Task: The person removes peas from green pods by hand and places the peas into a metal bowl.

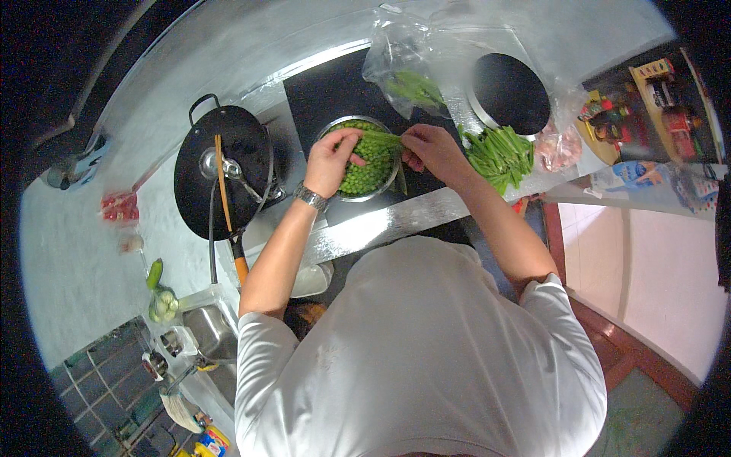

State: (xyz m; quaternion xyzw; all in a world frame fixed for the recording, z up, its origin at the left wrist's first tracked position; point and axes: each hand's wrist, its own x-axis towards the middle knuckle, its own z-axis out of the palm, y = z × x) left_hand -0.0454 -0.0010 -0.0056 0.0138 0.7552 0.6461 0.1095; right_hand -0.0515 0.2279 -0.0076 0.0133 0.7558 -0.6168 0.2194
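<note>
A green pea pod (380,137) is stretched between my two hands above a round metal bowl (355,199). Many shelled green peas (365,174) fill much of that bowl. My left hand (333,161), with a metal watch at the wrist, pinches the pod's left end over the bowl. At the bowl's right edge, the fingertips of my right hand (429,149) grip the other end. A pile of green pods (502,157) lies on the counter just right of my right hand. Beyond my hands, a clear plastic bag (394,57) holds more green pods (416,90).
To the left sits a black wok (191,171) with chopsticks (220,177) and a metal ladle (243,180) in it. A round black lid-like disc (511,91) and bagged pinkish food (558,147) are at right. Near the sink (210,331) lies a green vegetable (154,274).
</note>
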